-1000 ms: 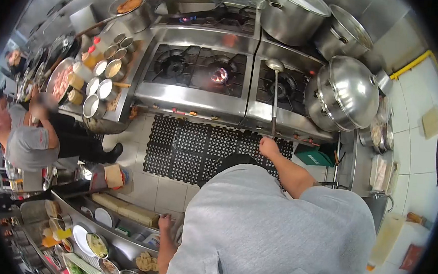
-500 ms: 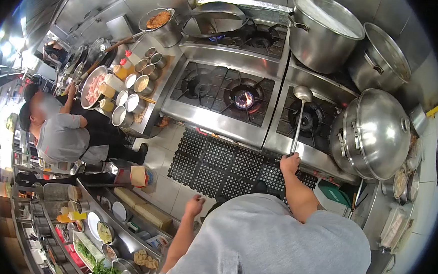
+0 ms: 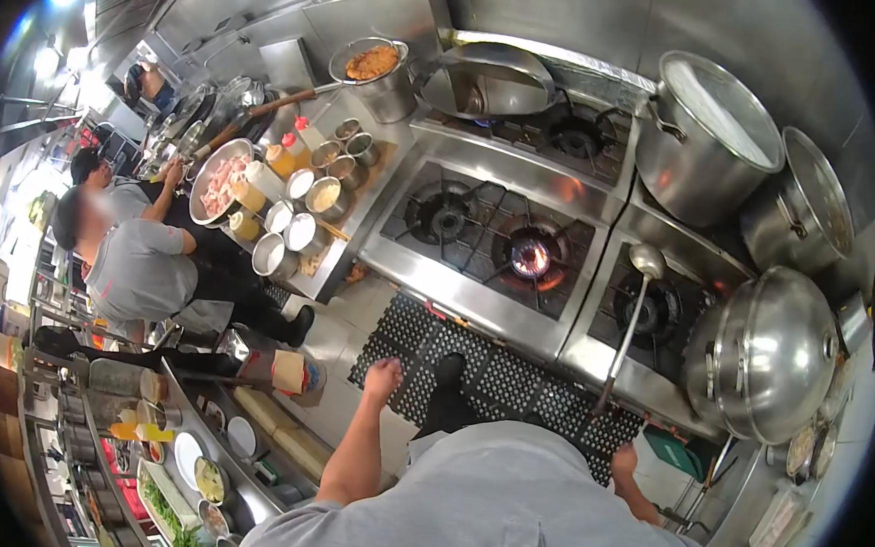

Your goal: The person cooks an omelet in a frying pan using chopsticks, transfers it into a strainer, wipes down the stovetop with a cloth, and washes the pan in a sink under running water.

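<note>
My left hand (image 3: 384, 381) is loosely curled, with nothing seen in it, above the black rubber mat by the stove. My right hand (image 3: 624, 460) hangs low beside my body, near the mat's right end; its fingers do not show clearly. Apart from that hand, a long-handled ladle (image 3: 632, 321) rests across the right burner (image 3: 648, 308). Its bowl lies toward the back and its dark handle end sticks out over the stove's front edge.
A flame burns on the middle burner (image 3: 531, 257). Large stockpots (image 3: 706, 140) and a domed steel pot (image 3: 773, 354) stand on the right. A co-worker (image 3: 147, 266) stands left, near a bowl of raw meat (image 3: 220, 185) and sauce bottles. A prep counter (image 3: 235, 472) lies behind left.
My right hand has let go of the ladle and dropped back toward my body. My left hand has moved forward over the mat. The view has shifted, with the stove lower and further right.
</note>
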